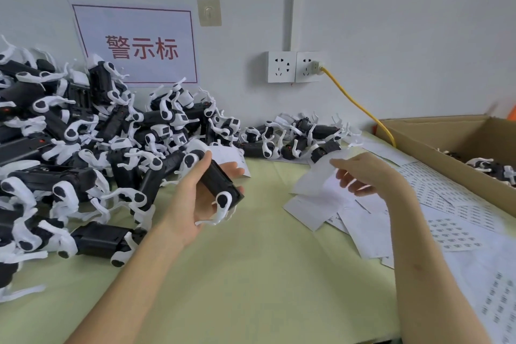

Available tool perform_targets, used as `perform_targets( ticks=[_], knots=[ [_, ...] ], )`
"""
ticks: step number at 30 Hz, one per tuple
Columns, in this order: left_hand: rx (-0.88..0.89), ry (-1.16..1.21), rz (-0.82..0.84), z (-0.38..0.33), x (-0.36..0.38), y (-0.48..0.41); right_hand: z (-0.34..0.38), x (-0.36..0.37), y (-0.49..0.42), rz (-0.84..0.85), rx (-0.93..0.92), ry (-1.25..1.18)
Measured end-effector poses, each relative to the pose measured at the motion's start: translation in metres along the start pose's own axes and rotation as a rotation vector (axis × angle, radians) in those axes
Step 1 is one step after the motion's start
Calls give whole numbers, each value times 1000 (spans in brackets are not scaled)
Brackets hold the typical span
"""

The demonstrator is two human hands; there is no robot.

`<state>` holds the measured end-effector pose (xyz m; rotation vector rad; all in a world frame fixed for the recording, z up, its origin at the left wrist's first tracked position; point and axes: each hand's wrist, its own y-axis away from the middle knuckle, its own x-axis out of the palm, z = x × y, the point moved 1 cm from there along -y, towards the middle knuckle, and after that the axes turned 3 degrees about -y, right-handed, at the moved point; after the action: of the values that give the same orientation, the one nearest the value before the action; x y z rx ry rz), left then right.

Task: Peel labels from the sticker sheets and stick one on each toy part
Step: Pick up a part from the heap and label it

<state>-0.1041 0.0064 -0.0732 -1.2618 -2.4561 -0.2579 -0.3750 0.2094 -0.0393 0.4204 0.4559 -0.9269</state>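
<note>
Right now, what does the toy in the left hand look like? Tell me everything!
The toy part has a boxy black body, plastic by its look, and white legs at both ends, each with a black oval joint. It lies tilted in the left hand, whose thumb and fingers curl round it, above the green table. The right hand, holding a sticker sheet, does not touch it.

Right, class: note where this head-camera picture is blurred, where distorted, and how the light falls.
Head view: the right hand and the sticker sheet it holds are motion-blurred; the left hand and its toy part are sharper; the wall sign looks skewed by the wide-angle lens; light is even, shadows soft.
</note>
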Motion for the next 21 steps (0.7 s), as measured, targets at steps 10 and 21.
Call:
perform_targets(
  ticks=[10,21],
  knots=[
    [134,179,-377,-4,-16,-7,51,53,8,35,-546,241],
    [63,146,-458,4,-20,-8,86,180,-31,-41,-839,372]
  ],
)
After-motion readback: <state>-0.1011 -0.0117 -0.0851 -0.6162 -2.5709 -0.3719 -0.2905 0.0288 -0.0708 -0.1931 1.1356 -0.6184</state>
